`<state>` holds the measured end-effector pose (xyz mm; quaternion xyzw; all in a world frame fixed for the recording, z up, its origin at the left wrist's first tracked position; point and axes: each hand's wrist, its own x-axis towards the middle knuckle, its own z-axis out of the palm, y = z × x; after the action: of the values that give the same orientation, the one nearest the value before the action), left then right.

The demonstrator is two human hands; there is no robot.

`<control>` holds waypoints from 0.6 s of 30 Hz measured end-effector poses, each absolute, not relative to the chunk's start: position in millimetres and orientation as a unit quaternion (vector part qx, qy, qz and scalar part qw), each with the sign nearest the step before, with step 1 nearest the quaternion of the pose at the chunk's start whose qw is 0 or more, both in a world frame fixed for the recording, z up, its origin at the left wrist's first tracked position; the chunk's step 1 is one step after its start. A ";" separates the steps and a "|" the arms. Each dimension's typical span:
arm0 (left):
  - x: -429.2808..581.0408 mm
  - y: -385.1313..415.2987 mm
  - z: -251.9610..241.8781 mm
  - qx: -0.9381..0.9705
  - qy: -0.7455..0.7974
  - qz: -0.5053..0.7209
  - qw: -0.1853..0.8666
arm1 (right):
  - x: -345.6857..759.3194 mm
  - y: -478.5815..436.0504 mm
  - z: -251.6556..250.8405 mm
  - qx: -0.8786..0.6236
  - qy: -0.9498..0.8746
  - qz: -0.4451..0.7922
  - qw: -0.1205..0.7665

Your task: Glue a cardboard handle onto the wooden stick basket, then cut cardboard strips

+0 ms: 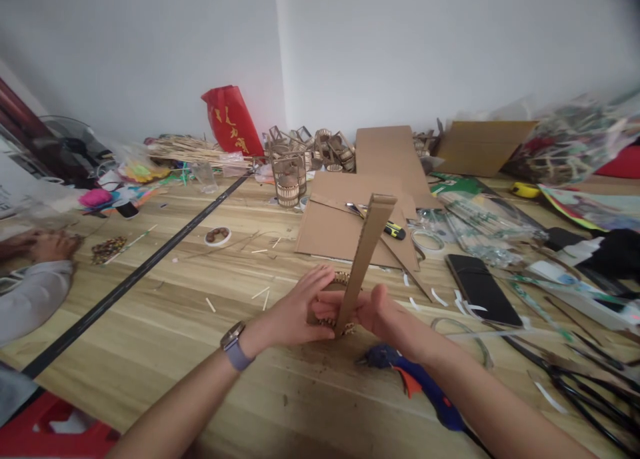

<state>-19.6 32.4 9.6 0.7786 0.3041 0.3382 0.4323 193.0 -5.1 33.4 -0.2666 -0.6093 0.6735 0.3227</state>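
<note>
A small round basket (342, 278) with a ribbed stick wall sits on the wooden table, partly hidden by my hands. My left hand (304, 310) curls round its left side, a watch on the wrist. A long cardboard strip (364, 259) rises at a tilt from the basket's near side. My right hand (383, 315) has its fingers passing behind the strip toward the basket, thumb raised; the strip rests against these fingers. Below my right forearm lies a blue glue gun (425, 382) with an orange trigger.
Cardboard sheets (325, 212) lie ahead with a utility knife (395, 229). A phone (483, 289), tape roll (428, 239) and scissors (590, 392) are on the right. Several small baskets (288, 191) stand at the back. Another person's hands (53, 247) rest at the left.
</note>
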 end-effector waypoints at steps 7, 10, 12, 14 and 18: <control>-25.4 33.7 63.5 0.646 0.177 0.343 0.659 | 196.9 -3.5 33.7 -0.257 -0.620 0.669 0.319; -18.0 28.2 86.9 0.607 0.202 0.328 0.695 | 196.4 -2.7 40.0 -0.259 -0.653 0.644 0.304; -13.9 23.5 93.9 0.612 0.211 0.309 0.697 | 195.1 -2.6 44.2 -0.255 -0.669 0.636 0.288; -12.3 19.3 94.5 0.647 0.228 0.308 0.659 | 193.4 -2.5 46.8 -0.242 -0.677 0.635 0.284; -14.4 14.6 86.7 0.782 0.292 0.324 0.446 | 191.1 -1.7 48.9 -0.241 -0.699 0.608 0.289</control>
<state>-14.4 14.6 86.7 0.7815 0.2924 0.3243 0.4456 191.1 -1.7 48.9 -0.2408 -0.6988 0.6082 0.2894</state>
